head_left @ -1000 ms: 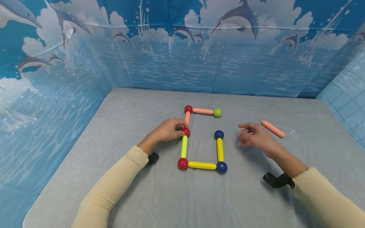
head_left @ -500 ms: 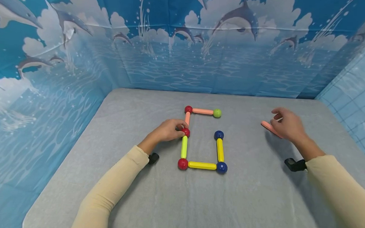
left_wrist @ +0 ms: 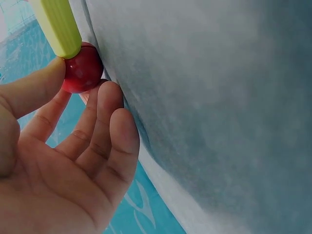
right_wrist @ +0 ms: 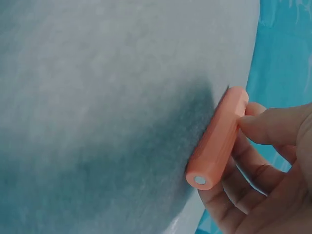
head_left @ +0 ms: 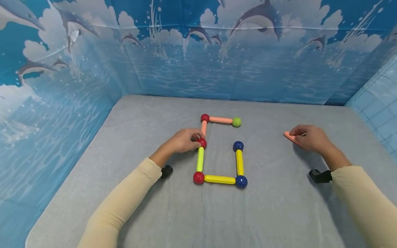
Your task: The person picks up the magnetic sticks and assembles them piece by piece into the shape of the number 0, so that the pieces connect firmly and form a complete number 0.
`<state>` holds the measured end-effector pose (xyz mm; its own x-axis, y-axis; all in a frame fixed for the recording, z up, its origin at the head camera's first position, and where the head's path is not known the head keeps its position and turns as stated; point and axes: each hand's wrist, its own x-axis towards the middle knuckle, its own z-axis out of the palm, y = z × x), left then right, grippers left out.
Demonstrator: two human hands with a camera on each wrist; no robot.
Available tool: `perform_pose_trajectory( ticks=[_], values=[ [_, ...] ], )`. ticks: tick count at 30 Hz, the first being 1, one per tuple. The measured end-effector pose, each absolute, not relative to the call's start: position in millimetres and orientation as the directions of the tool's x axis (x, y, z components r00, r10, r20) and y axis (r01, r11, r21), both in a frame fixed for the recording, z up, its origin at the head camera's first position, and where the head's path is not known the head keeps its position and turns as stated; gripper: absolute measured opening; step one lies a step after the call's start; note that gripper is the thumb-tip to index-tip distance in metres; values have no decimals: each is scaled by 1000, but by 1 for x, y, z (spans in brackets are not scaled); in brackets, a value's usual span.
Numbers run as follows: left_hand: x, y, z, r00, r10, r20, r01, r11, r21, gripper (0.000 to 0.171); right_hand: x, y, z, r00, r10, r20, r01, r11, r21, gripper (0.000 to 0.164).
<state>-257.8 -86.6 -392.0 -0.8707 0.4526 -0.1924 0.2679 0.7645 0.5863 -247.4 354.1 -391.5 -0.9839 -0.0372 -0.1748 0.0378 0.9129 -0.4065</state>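
Observation:
My left hand (head_left: 184, 140) pinches a red ball (left_wrist: 84, 68) between thumb and fingertips. That ball joins a lime-green magnetic rod (head_left: 200, 159) below it to an orange rod (head_left: 204, 127) above. At the right of the table, my right hand (head_left: 312, 138) pinches a loose orange magnetic rod (right_wrist: 217, 139), thumb on one side and fingers on the other. A round silver tip shows at the rod's near end in the right wrist view. Lying flat between the hands, a yellow rod (head_left: 239, 162) stands between two blue balls, the upper blue ball (head_left: 238, 146) at its free end.
Another orange rod (head_left: 220, 120) runs from a far red ball (head_left: 205, 118) to a green ball (head_left: 236, 121). A second yellow rod (head_left: 220, 180) links the near red ball (head_left: 198, 178) and lower blue ball (head_left: 241, 182). Behind the grey table (head_left: 264, 223) hangs a dolphin-print curtain (head_left: 194, 75).
My right hand has moved right from beside the upper blue ball to the loose orange rod and now pinches it. The left hand has stayed on the red ball.

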Motion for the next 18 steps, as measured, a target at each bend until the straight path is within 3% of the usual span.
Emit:
perform_pose_trajectory(
  ticks=[18],
  values=[
    [-257,-87,-392,-870,449,-205,251,760,599,27,-247,355,-390,-964,-70,-258,47,906,-420,41]
  ],
)
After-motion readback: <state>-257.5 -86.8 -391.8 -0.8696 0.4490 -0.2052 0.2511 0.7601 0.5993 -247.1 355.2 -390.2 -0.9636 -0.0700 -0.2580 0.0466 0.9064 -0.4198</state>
